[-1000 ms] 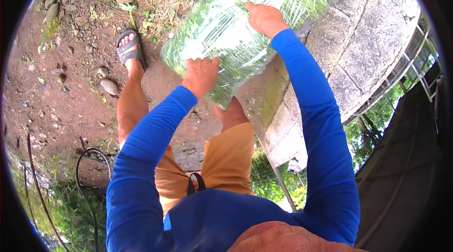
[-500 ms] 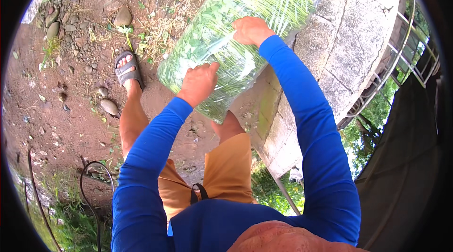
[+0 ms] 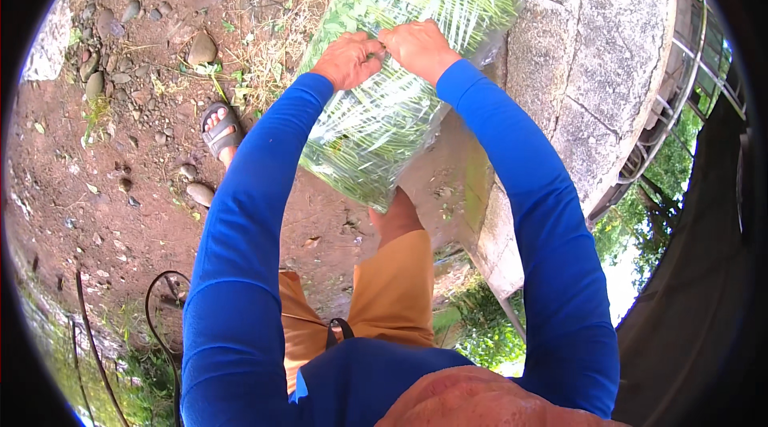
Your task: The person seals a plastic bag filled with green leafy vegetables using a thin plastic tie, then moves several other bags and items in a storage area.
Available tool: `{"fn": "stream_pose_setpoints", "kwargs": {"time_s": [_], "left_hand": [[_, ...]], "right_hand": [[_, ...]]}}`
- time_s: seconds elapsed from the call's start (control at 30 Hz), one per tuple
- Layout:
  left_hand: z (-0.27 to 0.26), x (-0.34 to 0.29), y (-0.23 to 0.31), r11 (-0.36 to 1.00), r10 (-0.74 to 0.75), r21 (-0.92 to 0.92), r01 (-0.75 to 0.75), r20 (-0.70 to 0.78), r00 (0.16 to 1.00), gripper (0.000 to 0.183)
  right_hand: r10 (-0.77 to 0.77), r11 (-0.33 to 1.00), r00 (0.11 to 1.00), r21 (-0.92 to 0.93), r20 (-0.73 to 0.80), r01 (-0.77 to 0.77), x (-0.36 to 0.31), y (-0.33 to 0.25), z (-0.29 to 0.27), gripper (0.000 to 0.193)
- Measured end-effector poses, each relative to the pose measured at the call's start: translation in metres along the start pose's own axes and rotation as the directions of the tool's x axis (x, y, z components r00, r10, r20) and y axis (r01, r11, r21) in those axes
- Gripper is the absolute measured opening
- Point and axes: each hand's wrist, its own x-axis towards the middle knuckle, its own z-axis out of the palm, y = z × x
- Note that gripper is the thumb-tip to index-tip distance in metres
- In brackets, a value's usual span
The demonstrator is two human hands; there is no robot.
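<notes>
A large clear plastic bag (image 3: 376,135) packed with leafy green stems lies in front of me, its leaves to the left and cut stems to the right. Both hands meet at the middle of its upper face. My left hand (image 3: 350,60) has its fingers curled closed on the plastic. Right beside it, my right hand (image 3: 418,48) is closed too, pinching the film with its fingertips against the left hand's. Exactly which fold or edge of plastic they grip is hidden under the fingers.
A cracked concrete slab (image 3: 600,51) borders the bag on the right, with a metal railing (image 3: 694,51) beyond it. Brown soil with stones (image 3: 202,48) and dry grass (image 3: 272,43) spreads to the left. My sandalled foot (image 3: 222,129) stands there. Thin dark rods (image 3: 96,347) rise at lower left.
My left hand has moved up and right across the bag to meet the right hand. The right hand has shifted slightly up, staying closed. The bag sits a little higher in view.
</notes>
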Motion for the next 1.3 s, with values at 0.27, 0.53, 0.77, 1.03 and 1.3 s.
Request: {"fn": "stream_pose_setpoints", "kwargs": {"time_s": [0.27, 0.53, 0.77, 1.03, 1.3], "left_hand": [[-0.018, -0.014, 0.029, 0.918, -0.149, 0.364, 0.154, -0.043, 0.988, 0.038], [-0.017, -0.018, 0.006, 0.957, -0.111, 0.269, 0.106, 0.004, 0.994, 0.035], [-0.012, 0.032, 0.029, 0.992, -0.125, -0.065, 0.111, -0.280, 0.952, 0.041], [-0.025, 0.147, 0.014, 0.966, -0.244, 0.043, 0.254, -0.158, 0.957, 0.068], [-0.009, 0.155, 0.013, 0.833, -0.465, 0.271, 0.482, -0.130, 0.876, 0.057]], "right_hand": [[-0.004, 1.000, 1.000, -0.012, -0.004, 0.004, -0.005, 0.006, -0.011, 0.019], [-0.005, 1.000, 0.999, -0.017, 0.038, 0.006, -0.029, 0.021, -0.022, 0.019], [0.344, 0.879, 0.938, 0.368, -0.048, -0.303, -0.006, 0.088, -0.045, 0.037], [0.157, 0.985, 0.987, -0.064, -0.015, -0.158, 0.064, 0.120, -0.046, 0.035], [0.206, 0.928, 0.968, -0.285, -0.140, -0.239, 0.083, 0.141, -0.007, 0.024]]}}
